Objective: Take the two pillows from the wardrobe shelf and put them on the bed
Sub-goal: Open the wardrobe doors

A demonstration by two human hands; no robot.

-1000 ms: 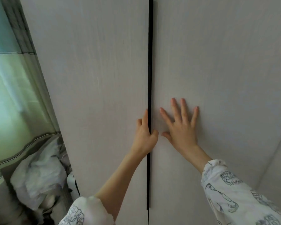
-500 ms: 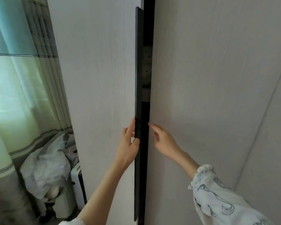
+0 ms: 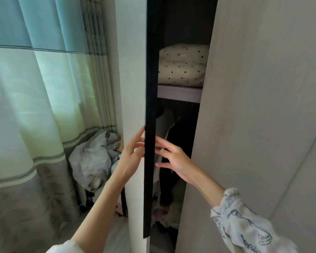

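Up at twelve o'clock from both hands, the pillows lie stacked on the wardrobe shelf, long axes level; right hand nearer, fingers loose, left hand fingering the door.

Cream pillows with small black dots. Pale grey wood-grain wardrobe door, black edge strip. Curtain banded teal, pale green, grey, thin dark stripes. White sleeve, dark line drawings.
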